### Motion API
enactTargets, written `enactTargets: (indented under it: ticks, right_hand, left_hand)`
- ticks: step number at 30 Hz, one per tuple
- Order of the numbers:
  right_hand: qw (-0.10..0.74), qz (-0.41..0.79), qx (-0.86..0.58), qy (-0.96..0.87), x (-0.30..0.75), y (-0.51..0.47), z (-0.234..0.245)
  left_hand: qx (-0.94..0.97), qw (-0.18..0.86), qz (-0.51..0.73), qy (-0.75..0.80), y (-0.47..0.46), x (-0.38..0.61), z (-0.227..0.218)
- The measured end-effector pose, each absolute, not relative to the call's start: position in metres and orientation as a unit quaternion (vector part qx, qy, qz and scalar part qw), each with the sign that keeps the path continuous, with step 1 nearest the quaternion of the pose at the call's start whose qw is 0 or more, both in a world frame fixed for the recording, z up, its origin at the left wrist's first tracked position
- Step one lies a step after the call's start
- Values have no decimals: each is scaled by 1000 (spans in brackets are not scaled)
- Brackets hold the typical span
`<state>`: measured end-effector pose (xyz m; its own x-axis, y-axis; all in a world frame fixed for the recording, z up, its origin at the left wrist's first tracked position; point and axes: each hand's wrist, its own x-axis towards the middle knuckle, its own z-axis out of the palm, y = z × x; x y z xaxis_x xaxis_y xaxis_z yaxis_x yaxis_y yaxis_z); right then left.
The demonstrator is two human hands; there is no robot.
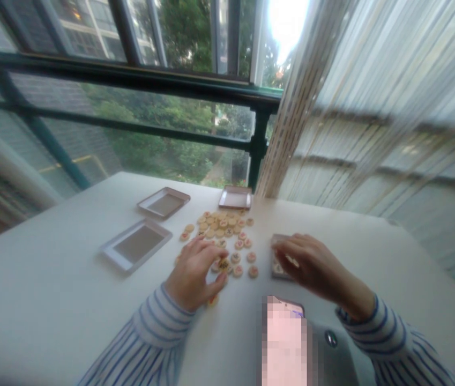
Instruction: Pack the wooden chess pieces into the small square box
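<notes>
My left hand (195, 271) reaches over loose round Chinese chess pieces. Its thumb and forefinger curve around a piece with a dark character (223, 264), which appears pinched between them. A red-marked piece (211, 301) lies partly hidden below the thumb. On the right, my right hand (310, 262) hangs over a small shallow box (281, 238) with several pieces in it. Its fingers are bent together at the box's left side, and whatever they hold is hidden. More pieces (223, 222) are heaped beyond my left hand, some with red and some with dark characters.
Two shallow trays, one nearer (109, 257) and one farther (164, 202), lie at the left of the white table (50, 300). A third tray (235, 198) sits behind the heap. A phone (297, 308), partly pixelated, lies in front. String curtains (372, 107) hang at the right.
</notes>
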<state>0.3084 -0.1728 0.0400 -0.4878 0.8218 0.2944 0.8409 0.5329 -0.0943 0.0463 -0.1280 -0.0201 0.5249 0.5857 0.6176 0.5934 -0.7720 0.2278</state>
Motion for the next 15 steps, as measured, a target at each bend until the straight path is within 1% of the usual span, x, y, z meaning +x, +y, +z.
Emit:
enactTargets:
  ticks: [6,15]
  right_hand:
    - [178,-40,-492,-851,320,-176,41]
    - [213,-16,-512,-832,332,-179,44]
  left_hand:
    - [-880,4,-353,-318,-131,63,-11]
    - [-876,-6,-366,-314,-131,89,5]
